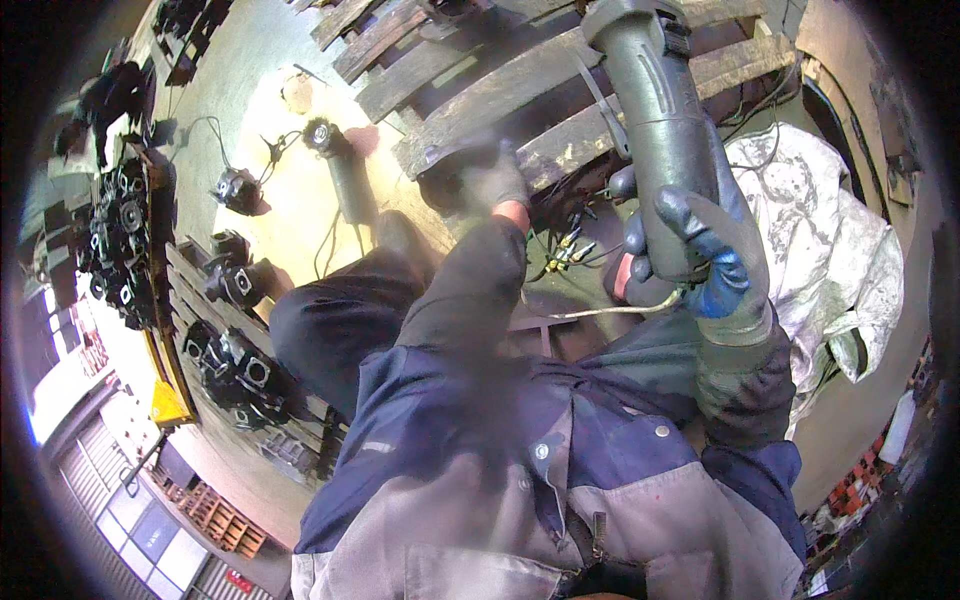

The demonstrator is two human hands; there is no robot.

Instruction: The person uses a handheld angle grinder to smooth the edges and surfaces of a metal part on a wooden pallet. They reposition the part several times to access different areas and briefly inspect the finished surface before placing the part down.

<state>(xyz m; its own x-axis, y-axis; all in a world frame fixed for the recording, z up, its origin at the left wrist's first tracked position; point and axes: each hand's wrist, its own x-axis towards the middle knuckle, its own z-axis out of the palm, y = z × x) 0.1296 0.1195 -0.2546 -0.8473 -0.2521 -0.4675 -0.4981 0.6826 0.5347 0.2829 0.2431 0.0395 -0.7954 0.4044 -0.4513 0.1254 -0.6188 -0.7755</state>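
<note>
In front of me on the right, my right hand (705,240), in a dark glove with blue, is wrapped round the lower end of a dark grey cylindrical power tool (655,120). The tool stands nearly upright, its wide end up, with a slim lever-like strip along its left side. My left hand (497,182), also gloved, reaches forward to the near edge of a wooden pallet (565,85). Motion smears its fingers, and a dark rounded part (445,180) lies right beside it. Below, between my hands, are several loose wires with yellow connectors (565,250).
A similar corded tool (345,175) lies on a pale sheet (285,140) at left, near a small dark motor-like part (237,190). Further left, dark castings (125,225) fill pallets. A stained white sack (820,230) lies at right. A pale cable (610,312) crosses near my knees.
</note>
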